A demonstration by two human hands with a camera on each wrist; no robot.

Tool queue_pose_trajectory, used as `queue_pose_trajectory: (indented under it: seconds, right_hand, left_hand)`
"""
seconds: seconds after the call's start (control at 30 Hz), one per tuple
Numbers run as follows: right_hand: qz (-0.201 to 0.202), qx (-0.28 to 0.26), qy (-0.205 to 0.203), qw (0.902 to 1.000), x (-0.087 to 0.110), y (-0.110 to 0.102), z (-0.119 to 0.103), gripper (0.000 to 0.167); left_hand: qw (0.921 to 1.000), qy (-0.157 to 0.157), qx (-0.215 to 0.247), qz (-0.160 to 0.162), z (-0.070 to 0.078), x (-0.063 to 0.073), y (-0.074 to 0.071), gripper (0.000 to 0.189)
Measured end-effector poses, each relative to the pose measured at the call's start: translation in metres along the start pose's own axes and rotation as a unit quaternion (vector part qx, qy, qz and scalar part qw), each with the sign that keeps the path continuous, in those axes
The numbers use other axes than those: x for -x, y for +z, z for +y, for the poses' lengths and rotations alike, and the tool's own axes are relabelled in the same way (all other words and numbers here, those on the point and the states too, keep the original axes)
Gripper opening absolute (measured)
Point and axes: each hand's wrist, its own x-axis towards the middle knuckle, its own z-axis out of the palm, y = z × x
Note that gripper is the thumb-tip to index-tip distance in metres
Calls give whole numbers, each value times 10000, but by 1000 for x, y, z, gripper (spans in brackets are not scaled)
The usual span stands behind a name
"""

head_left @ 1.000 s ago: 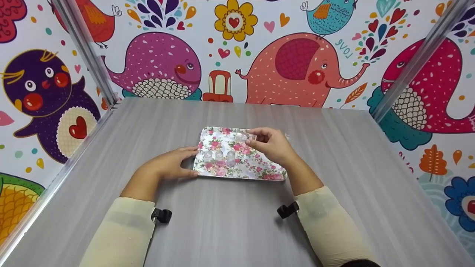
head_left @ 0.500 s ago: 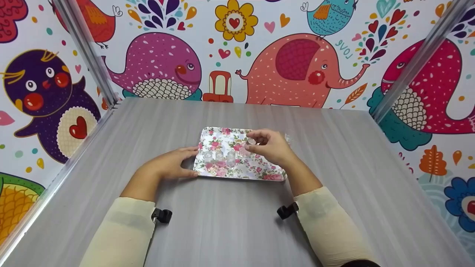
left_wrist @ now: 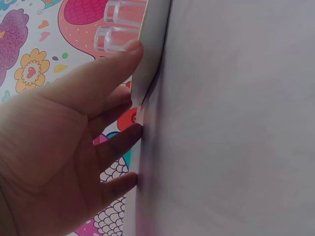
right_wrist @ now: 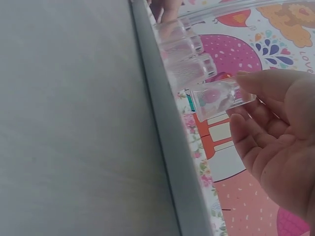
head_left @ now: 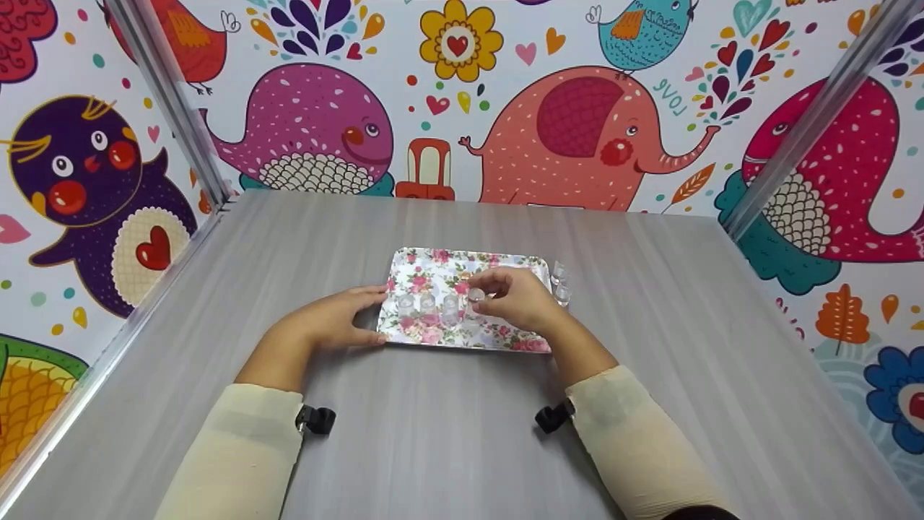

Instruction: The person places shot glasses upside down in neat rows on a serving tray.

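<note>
Floral tray (head_left: 426,263) on grey table (head_left: 440,426)

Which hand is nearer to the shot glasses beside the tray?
Right hand: over the floral tray, just left of these shot glasses. Left hand: at the tray's opposite edge.

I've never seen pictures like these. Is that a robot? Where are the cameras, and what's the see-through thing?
No robot here, just a person. The wide picture comes from a camera on the head, looking forward and down. The other two come from small black cameras on the wrists, so things look tipped sideways. On the grey wood-grain table lies a rectangular white tray with pink flowers. Three small clear cups stand in a row on it. Some more clear things sit beyond its right edge, too small to make out. The left hand touches the tray's left edge. The right hand pinches another small clear cup beside that row.
</note>
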Motion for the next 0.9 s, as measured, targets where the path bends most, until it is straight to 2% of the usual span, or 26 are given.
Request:
queue_pose_trajectory:
  seconds: [0.53,0.7,0.9]
  right_hand:
    - [-109,73,182,9997,-3,8,8,38]
    - [-129,-38,85,9999,-1,2,9,42]
    - [67,-377,-166,9991,4,-14,10,46]
  left_hand:
    - [10000,-5,35,-2,0,1,0,86]
    - [10000,8,40,-10,-1,1,0,86]
    - [10000,21,21,-21,0,1,-1,85]
